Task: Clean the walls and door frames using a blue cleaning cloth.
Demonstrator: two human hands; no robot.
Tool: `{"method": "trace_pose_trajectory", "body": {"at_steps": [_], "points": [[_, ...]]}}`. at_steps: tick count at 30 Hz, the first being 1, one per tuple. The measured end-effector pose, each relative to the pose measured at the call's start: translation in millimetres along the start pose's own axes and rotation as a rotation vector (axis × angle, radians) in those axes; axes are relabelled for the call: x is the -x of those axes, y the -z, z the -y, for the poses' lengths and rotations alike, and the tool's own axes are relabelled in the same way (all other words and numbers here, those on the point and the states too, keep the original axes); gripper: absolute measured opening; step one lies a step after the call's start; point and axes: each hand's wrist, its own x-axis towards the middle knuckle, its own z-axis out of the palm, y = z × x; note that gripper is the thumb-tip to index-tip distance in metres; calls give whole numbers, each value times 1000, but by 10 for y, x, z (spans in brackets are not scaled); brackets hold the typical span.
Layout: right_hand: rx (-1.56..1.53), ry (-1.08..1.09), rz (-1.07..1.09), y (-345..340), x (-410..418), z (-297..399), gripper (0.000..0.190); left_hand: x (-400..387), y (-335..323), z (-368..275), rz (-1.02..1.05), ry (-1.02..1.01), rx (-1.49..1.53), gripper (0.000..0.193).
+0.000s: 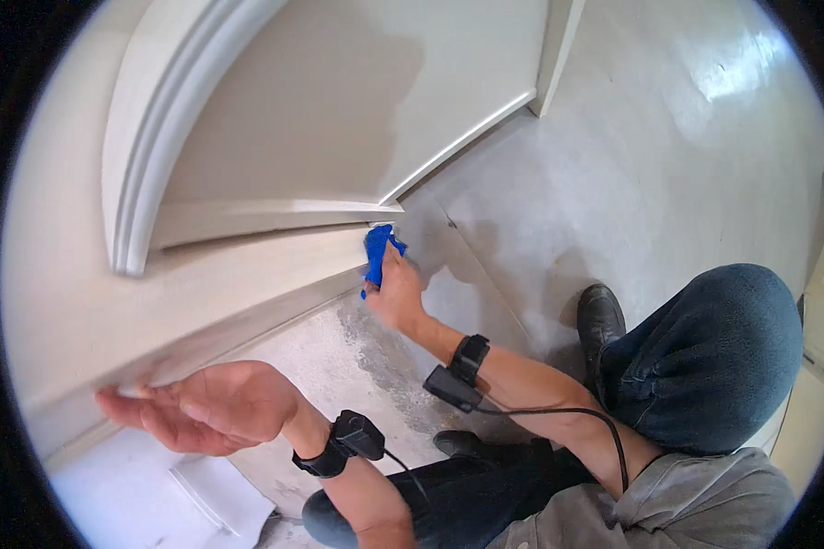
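My right hand (396, 291) grips a blue cloth (378, 250) and presses it against the lower corner at the end of the wall's skirting (302, 261), close to the floor. My left hand (213, 408) holds nothing; its palm faces up and its fingers are apart, near the base of the wall at the lower left. Whether its fingertips touch the wall I cannot tell. Each wrist wears a black strap with a small device and a cable.
A pale panel (302, 103) with a metal-like lower edge rises at the top. The concrete floor (625, 171) has a rough, stained patch near my knees. A white sheet or tray-like piece (220, 497) lies at the lower left. My shoes and bent knees are at the right and bottom.
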Motion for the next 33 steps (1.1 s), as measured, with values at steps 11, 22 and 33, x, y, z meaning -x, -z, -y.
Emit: {"method": "trace_pose_trajectory", "body": {"at_steps": [11, 22, 33], "points": [[-210, 485, -168, 403, 642, 1822, 68, -373, 776, 193, -113, 140, 182, 33], [-48, 950, -435, 620, 639, 2571, 61, -516, 827, 411, -495, 787, 5, 47], [58, 298, -321, -289, 259, -46, 80, -646, 582, 152, -462, 793, -13, 56]]}}
